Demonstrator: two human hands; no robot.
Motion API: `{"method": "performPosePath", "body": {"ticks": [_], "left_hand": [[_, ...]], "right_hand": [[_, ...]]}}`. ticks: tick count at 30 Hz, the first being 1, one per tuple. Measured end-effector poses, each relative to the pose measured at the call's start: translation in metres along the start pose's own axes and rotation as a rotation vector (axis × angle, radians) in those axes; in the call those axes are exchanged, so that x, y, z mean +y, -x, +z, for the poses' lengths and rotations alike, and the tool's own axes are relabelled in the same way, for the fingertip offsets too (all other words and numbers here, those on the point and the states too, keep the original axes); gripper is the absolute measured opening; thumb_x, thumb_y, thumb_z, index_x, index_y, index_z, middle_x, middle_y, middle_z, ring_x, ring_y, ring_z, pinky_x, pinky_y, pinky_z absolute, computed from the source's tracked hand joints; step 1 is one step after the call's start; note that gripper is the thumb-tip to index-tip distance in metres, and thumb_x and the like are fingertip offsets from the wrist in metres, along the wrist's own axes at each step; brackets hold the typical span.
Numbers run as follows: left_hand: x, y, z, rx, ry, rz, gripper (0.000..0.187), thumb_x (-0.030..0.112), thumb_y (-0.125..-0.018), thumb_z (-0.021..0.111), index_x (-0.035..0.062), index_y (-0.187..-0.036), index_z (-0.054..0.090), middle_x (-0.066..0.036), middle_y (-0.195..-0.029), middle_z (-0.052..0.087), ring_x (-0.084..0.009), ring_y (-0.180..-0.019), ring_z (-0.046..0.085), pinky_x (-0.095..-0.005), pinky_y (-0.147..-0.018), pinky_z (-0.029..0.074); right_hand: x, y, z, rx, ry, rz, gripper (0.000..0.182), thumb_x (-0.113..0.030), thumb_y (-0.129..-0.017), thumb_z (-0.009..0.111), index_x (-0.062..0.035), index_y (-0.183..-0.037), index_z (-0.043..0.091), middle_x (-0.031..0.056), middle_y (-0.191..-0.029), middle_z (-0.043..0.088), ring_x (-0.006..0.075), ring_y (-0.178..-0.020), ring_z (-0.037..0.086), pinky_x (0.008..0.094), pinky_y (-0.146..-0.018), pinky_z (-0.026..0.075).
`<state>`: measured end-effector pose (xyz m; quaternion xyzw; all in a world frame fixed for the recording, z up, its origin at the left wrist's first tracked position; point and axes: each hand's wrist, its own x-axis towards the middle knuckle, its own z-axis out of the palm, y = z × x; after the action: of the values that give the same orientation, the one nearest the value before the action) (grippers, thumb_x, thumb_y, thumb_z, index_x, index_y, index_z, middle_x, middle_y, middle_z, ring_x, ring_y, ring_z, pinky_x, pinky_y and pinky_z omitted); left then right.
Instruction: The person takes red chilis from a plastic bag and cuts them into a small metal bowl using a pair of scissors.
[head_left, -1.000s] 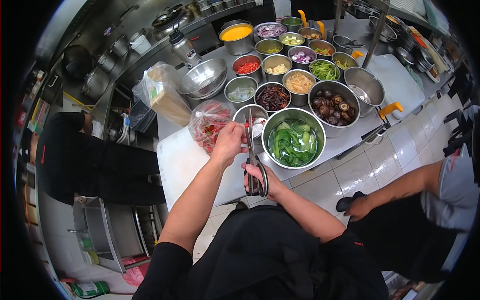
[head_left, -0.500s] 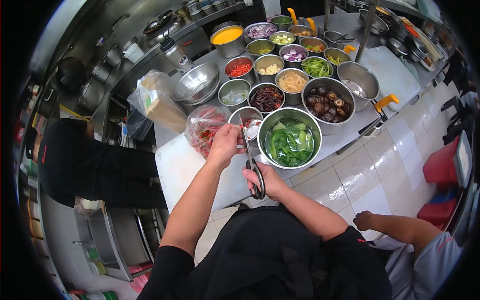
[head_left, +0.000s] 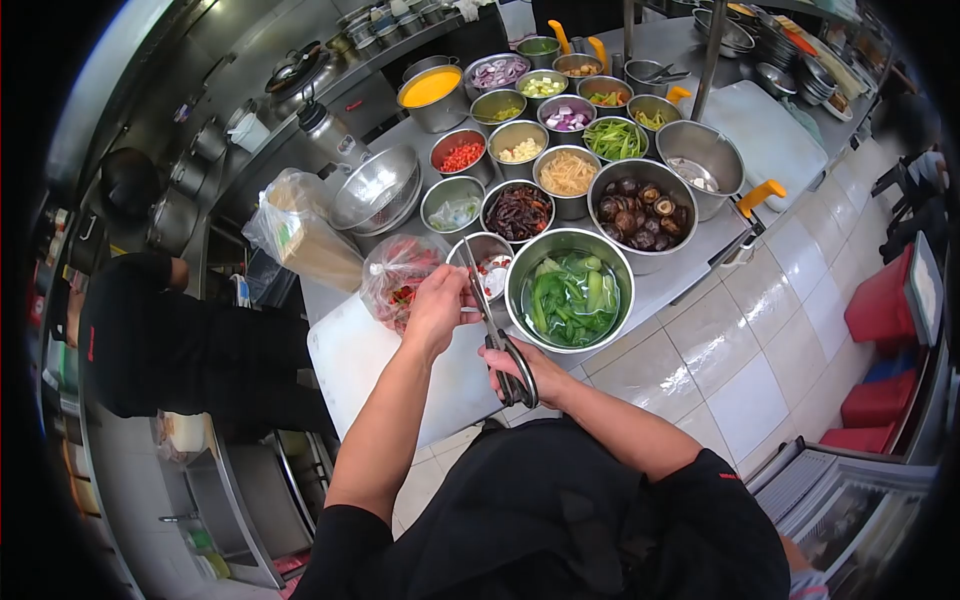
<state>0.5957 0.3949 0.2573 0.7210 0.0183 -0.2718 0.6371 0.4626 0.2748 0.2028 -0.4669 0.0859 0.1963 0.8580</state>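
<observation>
Gone is the co-worker's arm; right hand (head_left: 530, 372) grips scissors (head_left: 497, 330) beside the greens bowl (head_left: 569, 290).

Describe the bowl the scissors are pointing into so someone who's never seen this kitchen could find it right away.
Start at the steel counter crowded with metal bowls and go to its near edge. Beside the big bowl of greens in water sits a small steel bowl, under the scissors tips. Unlike its neighbours, it holds small red and white bits.
</observation>
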Motion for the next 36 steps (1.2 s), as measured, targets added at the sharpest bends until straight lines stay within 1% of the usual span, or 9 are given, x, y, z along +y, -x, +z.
{"method": "performPosePath", "body": {"ticks": [5,8,12,14,22,26,29,35,36], "left_hand": [[-0.003,-0.007,-0.004,-0.016,-0.02,0.007,0.022,0.027,-0.1,0.047,0.0104,-0.087,0.053,0.0,-0.082,0.058,-0.0107,-0.073,0.057,-0.0303,-0.065,0.052],[-0.002,-0.005,-0.003,-0.032,-0.024,0.004,0.022,0.028,-0.1,0.047,0.0094,-0.091,0.055,0.0,-0.083,0.059,-0.0108,-0.073,0.057,-0.0298,-0.065,0.052],[-0.01,0.003,-0.011,-0.026,-0.103,0.079,0.023,0.026,-0.099,0.046,0.0059,-0.1,0.057,-0.002,-0.086,0.062,-0.012,-0.074,0.059,-0.0285,-0.063,0.052],[-0.014,0.014,-0.026,-0.004,-0.187,0.155,0.023,0.029,-0.099,0.05,0.0071,-0.098,0.058,-0.004,-0.089,0.064,-0.0118,-0.076,0.061,-0.0276,-0.063,0.052],[-0.015,0.085,-0.161,0.593,0.12,0.329,0.008,0.014,-0.093,0.06,0.0068,-0.094,0.057,-0.003,-0.091,0.062,-0.0126,-0.077,0.063,-0.0267,-0.063,0.052],[-0.013,0.129,-0.218,0.932,0.247,0.455,0.01,0.017,-0.094,0.059,0.0077,-0.092,0.057,-0.001,-0.084,0.058,-0.01,-0.069,0.058,-0.0266,-0.059,0.051],[-0.022,0.149,-0.244,1.081,0.202,0.468,0.018,0.021,-0.097,0.055,0.0043,-0.092,0.059,0.002,-0.069,0.052,-0.0057,-0.052,0.048,-0.0242,-0.051,0.046],[-0.035,0.167,-0.267,1.152,0.294,0.44,0.017,0.018,-0.096,0.053,0.0027,-0.096,0.06,0.002,-0.072,0.053,-0.0054,-0.054,0.049,-0.0241,-0.05,0.046],[-0.034,0.171,-0.268,1.163,0.309,0.445,0.016,0.018,-0.096,0.053,0.0029,-0.096,0.06,0.002,-0.074,0.053,-0.0054,-0.055,0.05,-0.0243,-0.05,0.046]], "right_hand": [[-0.002,0.001,-0.004,0.027,0.229,0.048,0.046,-0.046,-0.086,0.069,-0.0046,-0.104,0.058,0.0017,-0.071,0.058,0.008,-0.058,0.055,0.0242,-0.05,0.044],[0.002,-0.001,-0.005,-0.003,0.196,-0.01,0.048,-0.045,-0.087,0.069,-0.0037,-0.109,0.057,0.0028,-0.072,0.059,0.0088,-0.057,0.055,0.0251,-0.051,0.044],[0.008,-0.001,-0.005,-0.005,0.147,0.035,0.044,-0.031,-0.091,0.065,-0.0028,-0.121,0.049,0.0066,-0.076,0.06,0.0141,-0.063,0.059,0.0271,-0.057,0.048],[0.012,0.0,-0.005,-0.016,0.224,-0.083,0.044,-0.026,-0.091,0.063,-0.0003,-0.123,0.046,0.0075,-0.074,0.06,0.0158,-0.062,0.06,0.0281,-0.058,0.049],[0.001,0.005,0.006,-0.064,0.306,-0.205,0.043,-0.015,-0.087,0.064,0.0029,-0.122,0.044,0.0092,-0.076,0.062,0.0165,-0.065,0.061,0.0286,-0.063,0.05],[0.003,0.0,0.016,-0.096,0.359,-0.221,0.043,-0.015,-0.087,0.062,0.0063,-0.12,0.044,0.0096,-0.074,0.062,0.0167,-0.064,0.061,0.0288,-0.062,0.05],[0.007,-0.003,0.022,-0.118,0.42,-0.214,0.053,-0.031,-0.089,0.065,0.0043,-0.124,0.044,0.0105,-0.074,0.061,0.019,-0.064,0.06,0.0313,-0.06,0.05],[0.013,-0.007,0.033,-0.141,0.5,-0.212,0.053,-0.032,-0.09,0.064,0.0038,-0.124,0.044,0.0108,-0.075,0.06,0.0191,-0.064,0.06,0.0312,-0.059,0.049],[0.012,-0.007,0.037,-0.13,0.485,-0.219,0.05,-0.026,-0.089,0.063,0.0048,-0.123,0.044,0.0105,-0.074,0.061,0.0186,-0.064,0.06,0.0308,-0.06,0.049]]}}
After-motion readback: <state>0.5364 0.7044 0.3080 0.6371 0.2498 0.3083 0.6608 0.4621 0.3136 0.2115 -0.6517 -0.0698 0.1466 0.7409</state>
